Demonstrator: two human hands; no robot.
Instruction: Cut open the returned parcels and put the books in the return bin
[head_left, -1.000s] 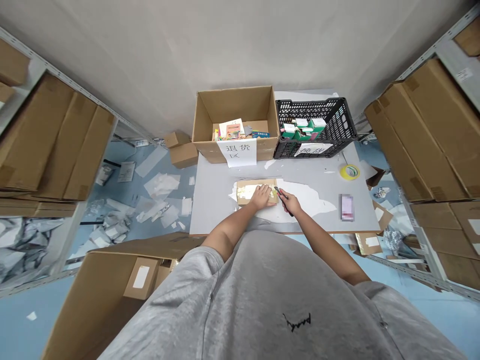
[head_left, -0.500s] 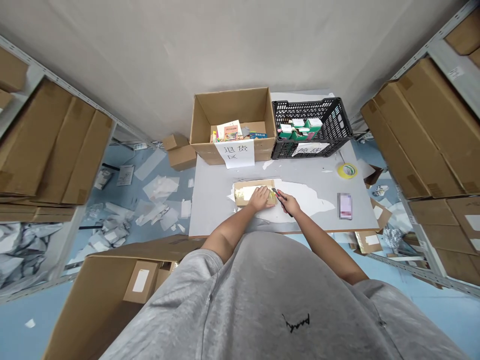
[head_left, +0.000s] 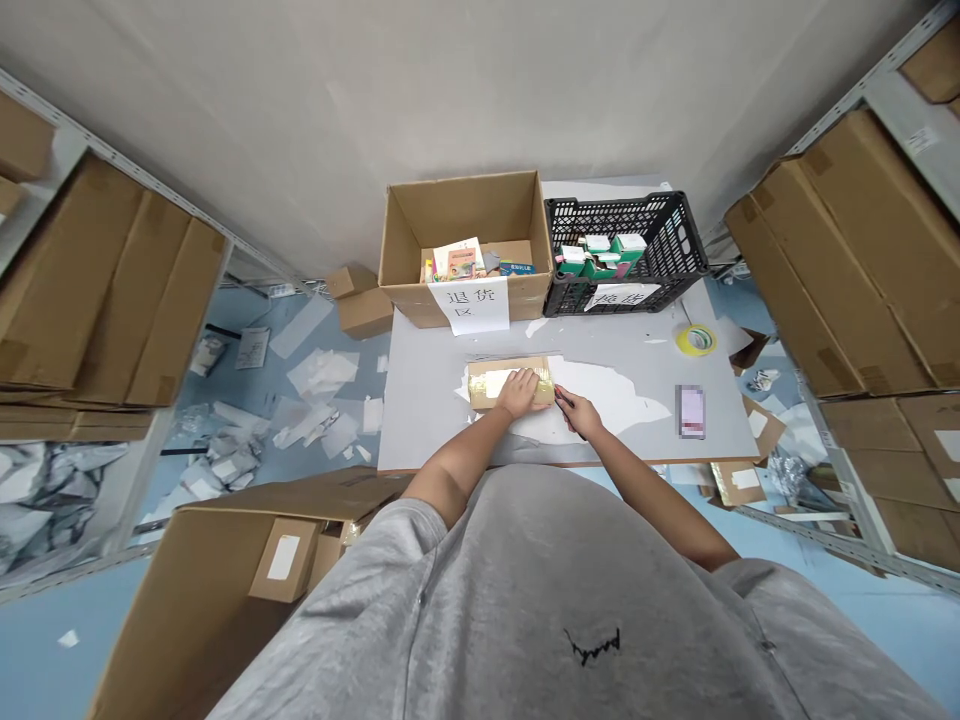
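Note:
A small cardboard box with shiny tape at its ends lies on a torn white sheet on the table. My left hand grips its right part from above, fingers bent over the top, and covers some of a white label. At the box's right end, my right hand is closed around a dark utility knife. The knife's tip is at or close to the taped end; whether it touches is too small to tell.
Behind stand a large open carton with books and a black crate with green-white boxes. A yellow tape roll and a phone lie to the right. At lower left is a big open carton; shelves flank both sides.
The knife has shifted from above the box's right end to a lower position beside that end, tilted down. My left hand stays on the box.

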